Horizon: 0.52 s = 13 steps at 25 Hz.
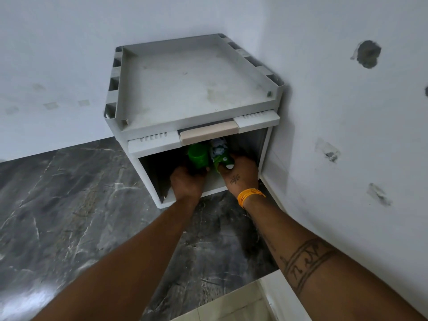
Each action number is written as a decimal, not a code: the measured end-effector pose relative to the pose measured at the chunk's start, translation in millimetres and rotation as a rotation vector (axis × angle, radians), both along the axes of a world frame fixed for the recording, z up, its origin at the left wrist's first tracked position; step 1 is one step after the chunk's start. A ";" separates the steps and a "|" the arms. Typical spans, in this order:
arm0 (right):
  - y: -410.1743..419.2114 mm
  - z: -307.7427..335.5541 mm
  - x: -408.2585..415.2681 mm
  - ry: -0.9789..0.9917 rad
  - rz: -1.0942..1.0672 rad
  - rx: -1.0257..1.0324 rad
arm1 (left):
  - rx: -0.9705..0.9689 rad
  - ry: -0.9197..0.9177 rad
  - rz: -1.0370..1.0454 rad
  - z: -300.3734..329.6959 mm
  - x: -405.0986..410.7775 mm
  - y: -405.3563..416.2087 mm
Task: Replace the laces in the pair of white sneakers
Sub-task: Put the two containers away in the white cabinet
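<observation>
Both hands inside open grey plastic cabinet (pixel 199 89) in wall corner, on dark marble floor (pixel 58 216). Left hand (pixel 187 181) grips green cylindrical container (pixel 198 156); right hand (pixel 240 174) grips green-white printed pouch (pixel 220 151). Sneakers not visible.

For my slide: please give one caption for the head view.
Both hands, left hand and right hand, hold green items inside an open cabinet.

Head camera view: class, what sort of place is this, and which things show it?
Probably a room corner in a home: a grey plastic storage cabinet stands against scuffed white painted walls on a dark marbled stone floor.
</observation>
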State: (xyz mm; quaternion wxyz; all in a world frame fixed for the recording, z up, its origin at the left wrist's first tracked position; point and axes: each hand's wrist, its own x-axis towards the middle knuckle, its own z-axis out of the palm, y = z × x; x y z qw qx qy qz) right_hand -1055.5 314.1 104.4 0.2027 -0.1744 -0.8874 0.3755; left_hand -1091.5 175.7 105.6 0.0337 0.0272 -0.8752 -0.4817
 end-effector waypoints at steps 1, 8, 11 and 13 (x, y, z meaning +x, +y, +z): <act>0.2 0.0 0.3 -0.003 -0.004 0.003 | -0.009 -0.003 -0.002 -0.2 -0.7 -0.8; -10.5 18.3 28.6 0.109 -0.030 -0.004 | 0.048 0.005 0.030 17.1 26.6 -9.1; -27.9 46.9 64.5 0.151 0.007 0.005 | 0.094 0.080 0.003 43.1 67.1 -17.6; -40.6 69.6 90.1 0.138 0.044 0.013 | 0.110 0.107 -0.026 60.6 94.1 -25.7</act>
